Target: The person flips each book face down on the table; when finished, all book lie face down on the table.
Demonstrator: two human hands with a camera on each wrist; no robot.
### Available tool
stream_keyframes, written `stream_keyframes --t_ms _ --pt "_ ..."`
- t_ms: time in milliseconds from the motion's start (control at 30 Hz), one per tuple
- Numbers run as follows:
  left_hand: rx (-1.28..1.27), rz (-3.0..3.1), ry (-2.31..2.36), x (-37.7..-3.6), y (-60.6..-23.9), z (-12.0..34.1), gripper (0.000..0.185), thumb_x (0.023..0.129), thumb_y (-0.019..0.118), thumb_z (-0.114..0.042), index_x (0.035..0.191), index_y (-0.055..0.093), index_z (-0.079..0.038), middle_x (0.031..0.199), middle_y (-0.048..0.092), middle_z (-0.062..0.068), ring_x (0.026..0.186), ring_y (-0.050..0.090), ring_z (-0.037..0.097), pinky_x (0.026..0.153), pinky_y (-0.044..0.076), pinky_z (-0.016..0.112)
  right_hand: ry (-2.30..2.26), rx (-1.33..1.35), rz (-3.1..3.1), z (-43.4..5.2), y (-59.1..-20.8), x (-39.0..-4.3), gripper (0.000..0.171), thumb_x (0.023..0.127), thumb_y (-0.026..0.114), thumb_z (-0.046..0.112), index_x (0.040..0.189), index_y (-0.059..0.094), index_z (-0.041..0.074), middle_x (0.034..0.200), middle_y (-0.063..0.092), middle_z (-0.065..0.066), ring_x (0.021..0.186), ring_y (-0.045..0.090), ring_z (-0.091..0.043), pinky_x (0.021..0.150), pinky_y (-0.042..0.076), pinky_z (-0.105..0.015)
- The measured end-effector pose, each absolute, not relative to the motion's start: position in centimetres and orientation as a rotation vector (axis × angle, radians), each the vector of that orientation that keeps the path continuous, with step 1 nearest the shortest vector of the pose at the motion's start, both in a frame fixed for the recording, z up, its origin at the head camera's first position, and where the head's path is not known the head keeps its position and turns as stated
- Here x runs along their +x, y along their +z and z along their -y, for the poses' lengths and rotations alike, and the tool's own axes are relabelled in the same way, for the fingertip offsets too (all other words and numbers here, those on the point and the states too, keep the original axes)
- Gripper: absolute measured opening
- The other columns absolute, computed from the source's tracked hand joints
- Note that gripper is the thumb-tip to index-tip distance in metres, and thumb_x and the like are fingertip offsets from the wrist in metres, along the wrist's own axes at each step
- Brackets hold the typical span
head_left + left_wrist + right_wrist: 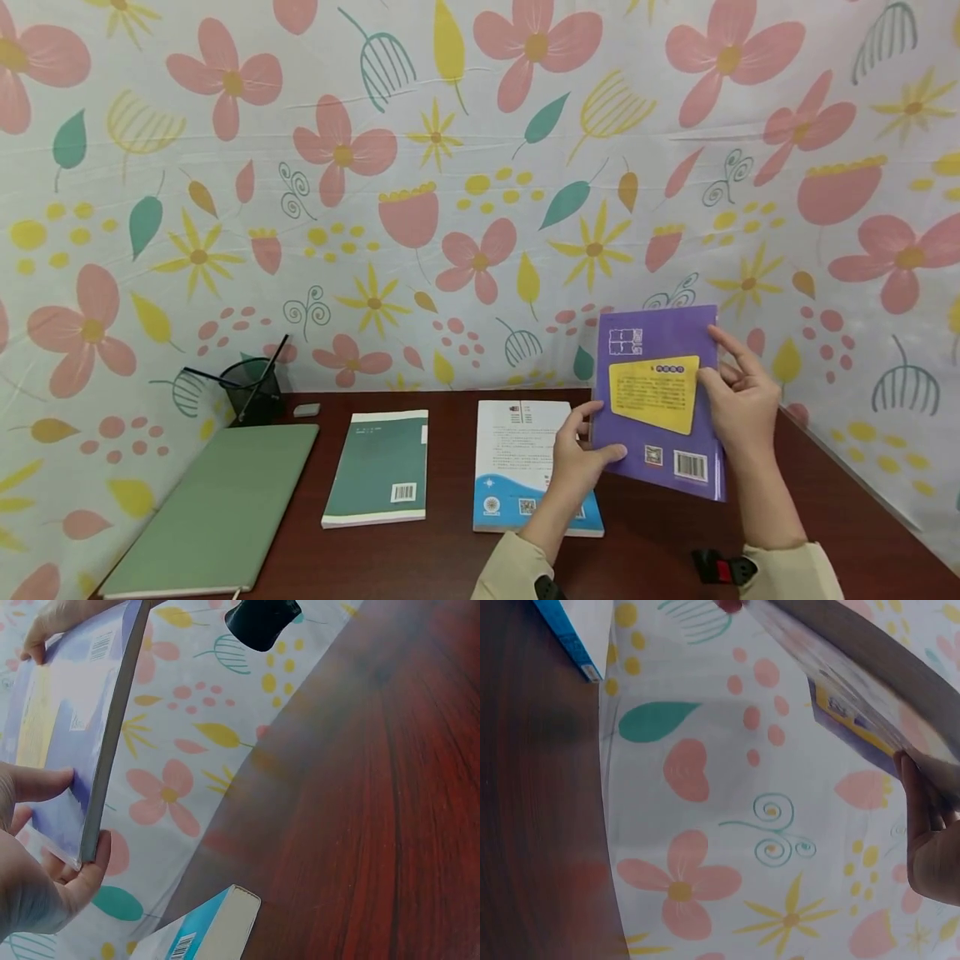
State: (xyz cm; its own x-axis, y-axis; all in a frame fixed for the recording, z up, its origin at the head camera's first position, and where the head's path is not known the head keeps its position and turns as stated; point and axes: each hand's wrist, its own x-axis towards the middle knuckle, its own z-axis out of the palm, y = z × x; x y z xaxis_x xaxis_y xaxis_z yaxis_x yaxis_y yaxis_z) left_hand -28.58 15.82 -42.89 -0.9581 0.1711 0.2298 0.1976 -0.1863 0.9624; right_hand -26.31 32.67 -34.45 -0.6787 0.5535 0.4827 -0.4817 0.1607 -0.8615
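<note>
A purple book with a yellow text panel and a barcode is held up above the right side of the table, its printed cover facing the head camera. My left hand grips its lower left edge, thumb on the cover. At the upper right edge, my right hand pinches it between thumb and fingers. The left wrist view shows the book's long edge and the left thumb lying on the cover. In the right wrist view the book appears edge-on, with the right hand at its side.
A white and blue book lies just left of the held one. Farther left are a green book and a large light green notebook. Behind them stand a black mesh pen holder and a small grey eraser-like block. Flowered cloth surrounds the table.
</note>
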Motion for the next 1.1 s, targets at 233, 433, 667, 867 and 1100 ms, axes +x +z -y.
stream_keyframes --t_ms 233,433,667,867,1100 --pt "-0.510 2.063 -2.250 -28.1 -43.1 -16.3 0.058 0.070 0.076 -0.003 0.122 0.060 -0.024 0.092 0.056 0.001 0.068 0.045 0.006 0.062 0.043 0.016 1.787 0.107 1.820 -35.1 -34.8 -25.8 0.053 0.090 0.056 0.004 0.138 0.047 0.024 0.083 0.070 0.023 0.055 0.065 -0.002 0.042 0.048 -0.021" --pt "-0.528 2.214 -2.113 -27.7 -43.7 -16.9 0.062 0.071 0.077 -0.007 0.127 0.057 -0.022 0.093 0.055 -0.005 0.068 0.042 0.002 0.063 0.041 0.014 1.856 0.124 2.012 -37.4 -35.5 -25.8 0.058 0.093 0.056 0.017 0.144 0.034 0.031 0.089 0.065 0.029 0.061 0.066 -0.006 0.049 0.051 -0.024" --pt "-0.567 2.332 -2.048 -27.3 -44.5 -17.1 0.068 0.072 0.076 -0.004 0.132 0.053 -0.025 0.097 0.054 -0.006 0.067 0.045 0.000 0.063 0.044 0.014 1.810 0.044 2.147 -39.3 -37.2 -26.8 0.059 0.094 0.055 0.021 0.146 0.029 0.033 0.091 0.059 0.035 0.066 0.065 -0.004 0.053 0.051 -0.024" --pt "-0.562 2.379 -2.021 -27.4 -45.7 -17.7 0.070 0.071 0.076 -0.001 0.133 0.052 -0.024 0.097 0.054 -0.008 0.068 0.050 -0.001 0.061 0.046 0.014 1.718 0.004 2.219 -40.1 -38.9 -28.0 0.058 0.095 0.053 0.020 0.147 0.029 0.030 0.092 0.056 0.039 0.068 0.063 0.000 0.057 0.050 -0.021" --pt "-0.535 2.452 -1.958 -27.7 -47.0 -18.3 0.070 0.068 0.078 -0.001 0.132 0.054 -0.019 0.094 0.055 -0.008 0.065 0.051 -0.001 0.060 0.045 0.014 1.612 -0.164 2.363 -40.7 -41.3 -29.1 0.059 0.096 0.050 0.025 0.148 0.024 0.028 0.145 0.042 -0.002 0.079 0.055 0.012 0.069 0.046 -0.013"
